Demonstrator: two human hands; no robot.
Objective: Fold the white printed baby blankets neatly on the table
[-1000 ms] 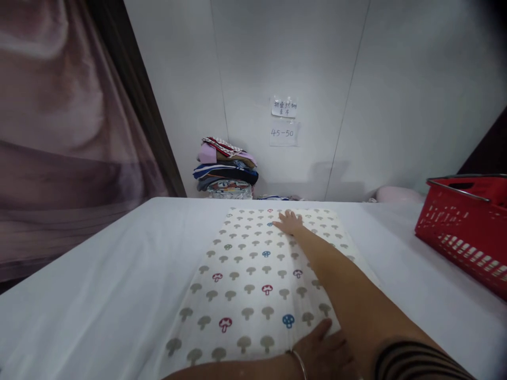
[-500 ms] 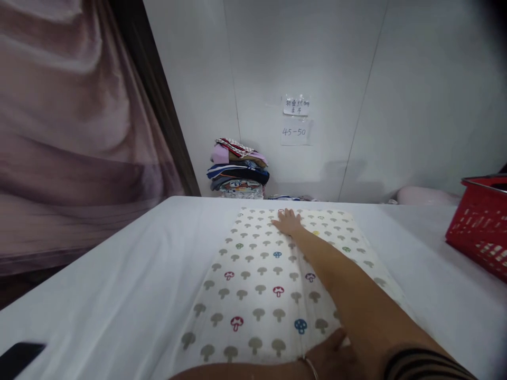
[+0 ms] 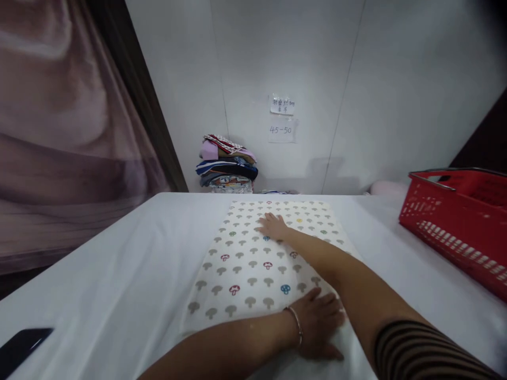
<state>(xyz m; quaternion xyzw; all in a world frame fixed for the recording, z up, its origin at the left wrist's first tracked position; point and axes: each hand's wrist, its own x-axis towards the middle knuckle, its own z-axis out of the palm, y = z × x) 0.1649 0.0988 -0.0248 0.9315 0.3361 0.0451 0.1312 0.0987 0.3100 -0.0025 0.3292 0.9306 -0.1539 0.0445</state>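
A white cloth printed with grey and coloured mushrooms lies spread on the white-covered table. My right hand rests flat on its far half, fingers spread. Closer to me, my left hand, with a thin bracelet at the wrist, reaches across to the cloth's near right part. Its fingers are apart and pressed on the fabric. Both forearms hide some of the near and right portions of the cloth.
A red plastic basket stands on the table at the right. Folded fabrics are stacked behind the far edge. A black phone-like object lies at the near left. A pink curtain hangs at the left.
My right hand has slid back from the cloth's far edge toward me. My left hand now shows whole, with its fingers spread. The view has turned right, bringing in more of the basket.
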